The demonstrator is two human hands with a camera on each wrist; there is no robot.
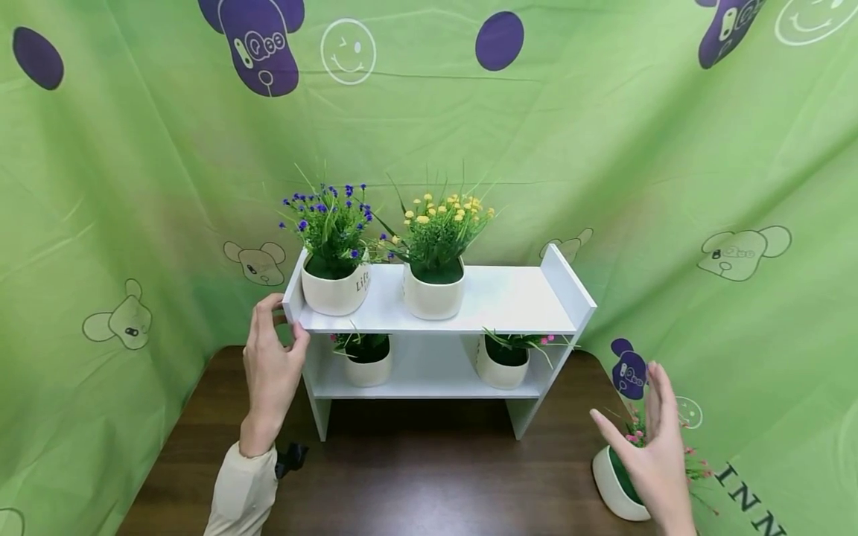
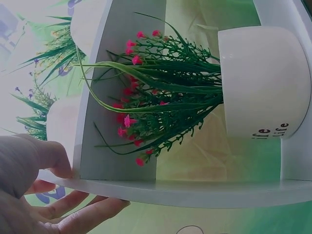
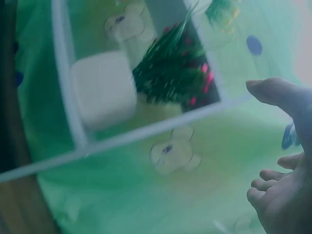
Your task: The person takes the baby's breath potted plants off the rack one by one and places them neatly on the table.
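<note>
A white two-tier shelf stands on the brown table. My left hand holds its left side panel near the top, the thumb on the front side and the fingers along the outer face in the left wrist view. On the upper tier are a pot of purple flowers and a pot of yellow flowers. Two pots with pink flowers, a left one and a right one, sit below. My right hand, fingers spread, holds nothing; it partly hides another pink-flowered pot.
The brown table extends in front of the shelf and to both sides. A green patterned cloth hangs behind and around it. The upper tier's right end has a raised side panel.
</note>
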